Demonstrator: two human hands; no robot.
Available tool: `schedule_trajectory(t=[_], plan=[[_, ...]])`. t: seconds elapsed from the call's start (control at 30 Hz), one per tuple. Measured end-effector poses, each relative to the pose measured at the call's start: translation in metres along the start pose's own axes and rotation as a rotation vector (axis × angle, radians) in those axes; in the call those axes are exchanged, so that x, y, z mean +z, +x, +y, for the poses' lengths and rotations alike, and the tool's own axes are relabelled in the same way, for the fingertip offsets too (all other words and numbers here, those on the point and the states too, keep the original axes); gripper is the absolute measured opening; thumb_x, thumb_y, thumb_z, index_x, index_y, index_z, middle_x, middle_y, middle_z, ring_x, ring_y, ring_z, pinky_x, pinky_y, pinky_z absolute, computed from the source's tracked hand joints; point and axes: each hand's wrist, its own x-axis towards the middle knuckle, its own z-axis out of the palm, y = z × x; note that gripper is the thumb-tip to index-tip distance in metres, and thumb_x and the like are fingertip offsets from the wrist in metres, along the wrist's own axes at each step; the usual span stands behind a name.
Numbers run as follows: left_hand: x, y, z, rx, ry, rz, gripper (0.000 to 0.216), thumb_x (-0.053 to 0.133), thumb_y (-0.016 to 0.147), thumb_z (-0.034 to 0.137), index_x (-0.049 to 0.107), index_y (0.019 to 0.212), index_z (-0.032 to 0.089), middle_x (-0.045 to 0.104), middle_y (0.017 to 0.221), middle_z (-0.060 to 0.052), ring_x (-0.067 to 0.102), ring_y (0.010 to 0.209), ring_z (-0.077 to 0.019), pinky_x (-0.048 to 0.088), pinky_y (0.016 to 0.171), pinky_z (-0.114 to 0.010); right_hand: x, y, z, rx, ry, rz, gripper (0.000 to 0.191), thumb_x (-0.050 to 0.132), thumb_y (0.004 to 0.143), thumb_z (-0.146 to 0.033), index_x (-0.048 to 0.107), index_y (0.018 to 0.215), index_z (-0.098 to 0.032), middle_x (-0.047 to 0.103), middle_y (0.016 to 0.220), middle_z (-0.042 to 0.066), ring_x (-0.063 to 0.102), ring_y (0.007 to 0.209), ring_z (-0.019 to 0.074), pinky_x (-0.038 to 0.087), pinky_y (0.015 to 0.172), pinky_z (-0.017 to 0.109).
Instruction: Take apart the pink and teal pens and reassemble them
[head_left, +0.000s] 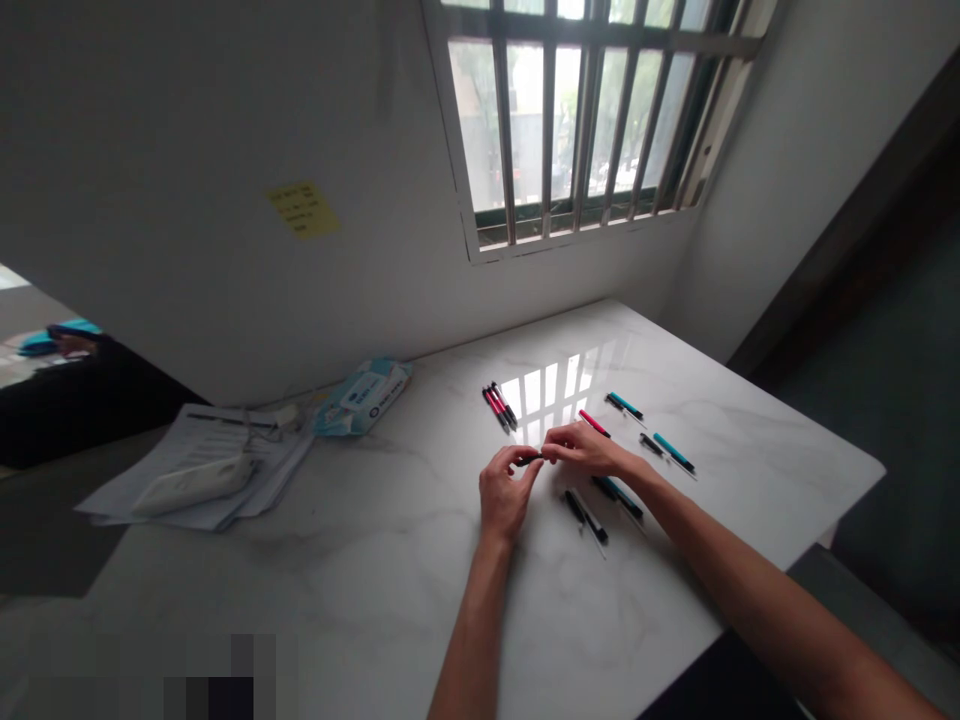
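On the left of the desk (375,560) lie a stack of papers (202,470) and a pack of wipes (361,395), with red and black pens (499,406) just beyond the hands. The left hand (504,495) has its grip closed, pinching one end of a dark pen (529,460) held just above the desk centre. The right hand (589,450) has its grip closed on the other end, with teal pens (673,452) lying to its right.

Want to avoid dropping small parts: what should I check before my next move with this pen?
1. Grip: left hand and right hand both pinch the pen piece: ok.
2. Pen piece over the table, away from its edge: ok.
3. Black pen lies near the right wrist, untouched: ok.
4. Red pens lie apart from the hands: ok.
5. Pen piece whole or seated: cannot tell, too small.
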Motion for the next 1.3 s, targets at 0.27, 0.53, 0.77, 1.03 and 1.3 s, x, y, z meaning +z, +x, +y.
schedule_trajectory(t=[0.27, 0.53, 0.77, 1.03, 1.3], plan=[[0.004, 0.005, -0.004, -0.208, -0.505, 0.043, 0.035, 0.086, 0.075, 0.042, 0.076, 0.098, 0.017, 0.076, 0.091, -0.006, 0.07, 0.084, -0.019, 0.053, 0.078, -0.03, 0.006, -0.001, -0.022, -0.027, 0.096, 0.003, 0.044, 0.05, 0.105, -0.049, 0.073, 0.085, -0.018, 0.073, 0.08, 0.003, 0.063, 0.072, 0.0152, 0.045, 0.069, 0.025], [0.004, 0.006, -0.005, -0.369, -0.761, 0.078, 0.038, 0.084, 0.074, 0.042, 0.07, 0.101, 0.019, 0.069, 0.089, -0.001, 0.07, 0.086, -0.0142, 0.055, 0.088, -0.03, -0.042, -0.038, 0.009, 0.227, -0.304, 0.432, 0.017, 0.064, 0.097, -0.034, 0.076, 0.102, -0.022, 0.078, 0.09, 0.006, 0.07, 0.077, 0.0197, 0.05, 0.073, 0.031], [0.006, 0.005, -0.006, -0.373, -0.669, 0.061, 0.043, 0.084, 0.073, 0.046, 0.073, 0.104, 0.018, 0.071, 0.092, -0.004, 0.069, 0.08, -0.0138, 0.055, 0.079, -0.028, -0.042, -0.048, 0.039, 0.365, -0.427, 0.382, 0.019, 0.068, 0.092, -0.022, 0.076, 0.11, -0.021, 0.08, 0.096, 0.008, 0.075, 0.084, 0.0228, 0.053, 0.077, 0.031], [0.007, 0.005, -0.006, -0.374, -0.665, 0.06, 0.048, 0.089, 0.07, 0.044, 0.077, 0.107, 0.017, 0.071, 0.097, -0.005, 0.07, 0.081, -0.0136, 0.057, 0.085, -0.03, -0.043, -0.041, 0.034, 0.392, -0.318, 0.492, 0.022, 0.067, 0.093, -0.025, 0.077, 0.112, -0.02, 0.08, 0.094, 0.008, 0.075, 0.082, 0.0226, 0.054, 0.076, 0.031], [0.011, 0.003, -0.006, -0.399, -0.675, 0.013, 0.053, 0.092, 0.068, 0.045, 0.08, 0.11, 0.016, 0.079, 0.1, -0.01, 0.071, 0.08, -0.0159, 0.055, 0.084, -0.033, 0.011, -0.033, -0.02, 0.163, 0.188, 0.262, 0.034, 0.071, 0.093, -0.045, 0.079, 0.113, -0.02, 0.08, 0.094, 0.007, 0.075, 0.084, 0.0213, 0.058, 0.074, 0.031]])
